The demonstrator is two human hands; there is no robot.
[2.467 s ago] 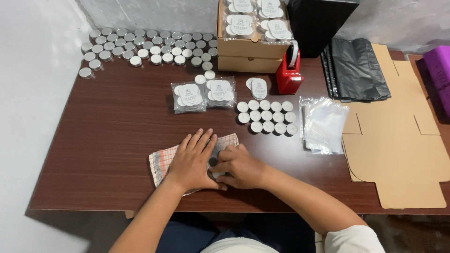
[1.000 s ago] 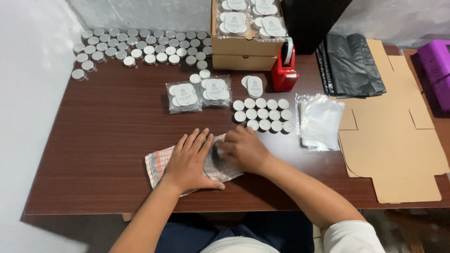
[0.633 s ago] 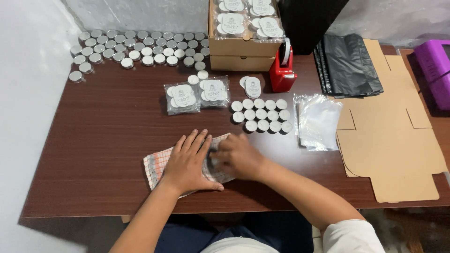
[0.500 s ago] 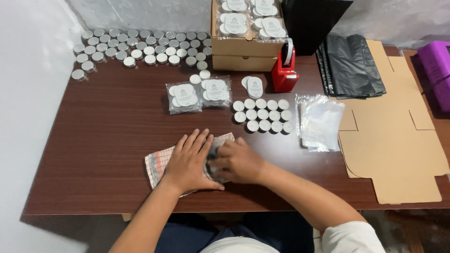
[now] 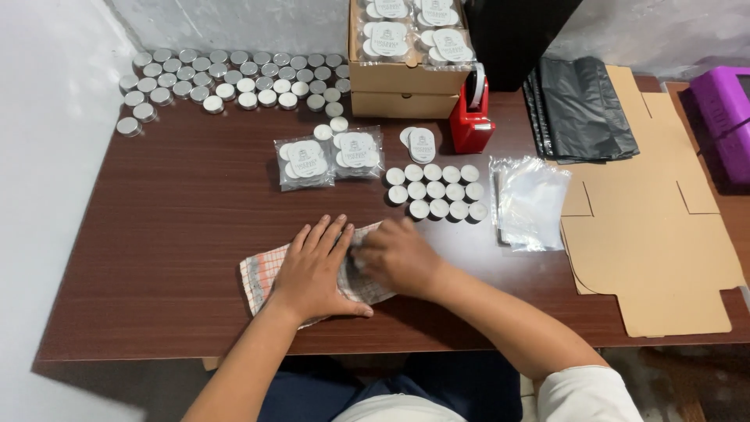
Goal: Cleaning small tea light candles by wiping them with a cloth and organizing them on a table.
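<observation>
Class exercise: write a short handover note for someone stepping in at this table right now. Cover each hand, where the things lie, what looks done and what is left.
Left hand: flat, pressing the checked cloth on the table.
Right hand: curled at the cloth's right edge; what it grips is hidden.
Done: two filled clear bags lie behind the cloth; more fill the cardboard box.
Left: loose round tins beside empty bags; many more tins at the far left.
</observation>
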